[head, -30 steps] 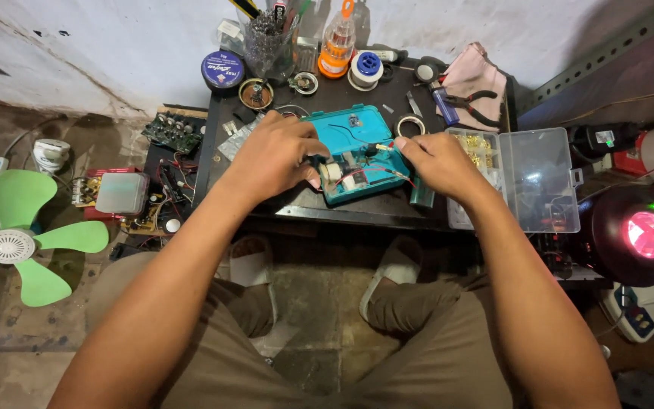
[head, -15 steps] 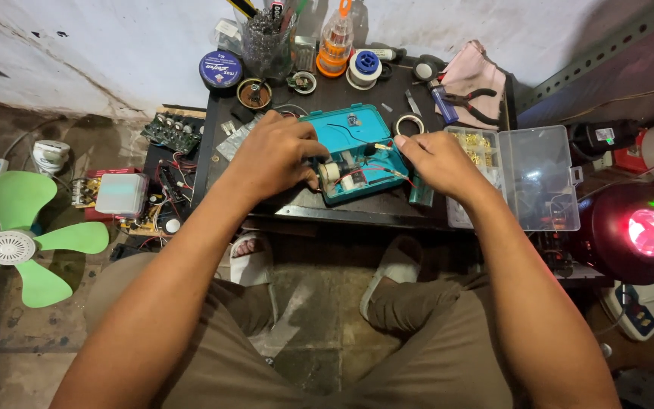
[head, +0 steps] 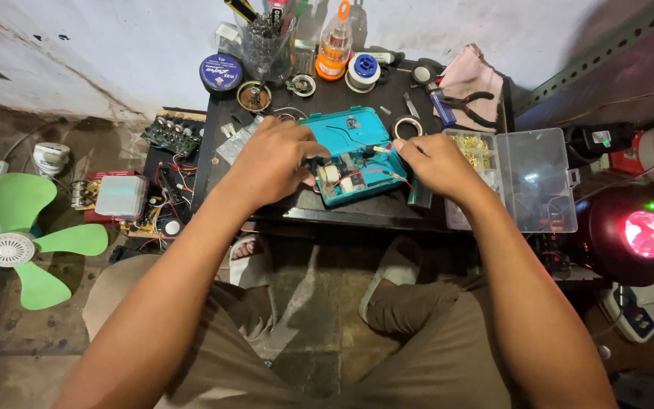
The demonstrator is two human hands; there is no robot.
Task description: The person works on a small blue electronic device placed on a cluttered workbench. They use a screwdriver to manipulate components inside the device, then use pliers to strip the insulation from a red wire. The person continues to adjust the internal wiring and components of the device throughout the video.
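Little is shifting between the earlier frames and this one: both hands are staying over the opened teal case (head: pixel 353 155) on the small dark table (head: pixel 357 216), with only a slight resettling of the fingers. The left hand (head: pixel 270 163) is curling over the case's near-left corner, its fingertips bent down among the parts inside; what exactly they are pinching is hidden under the knuckles. The right hand (head: pixel 437 163) is reaching in from the other side, thumb and forefinger closing toward a small dark part with thin red wires (head: pixel 376 174) running from it, though the grip itself is too small to make out. That steadiness suggests fine work on the wiring is going on rather than any move away.

Just beside the right hand, a clear plastic box (head: pixel 531 178) is lying open with small brass bits in its compartments. Pliers (head: pixel 471 106) are resting on a pink cloth (head: pixel 467 76) at the table's back corner. A green fan (head: pixel 17 238) is sitting on the floor, well apart to the left, and a red lamp (head: pixel 641 235) is glowing on the right.
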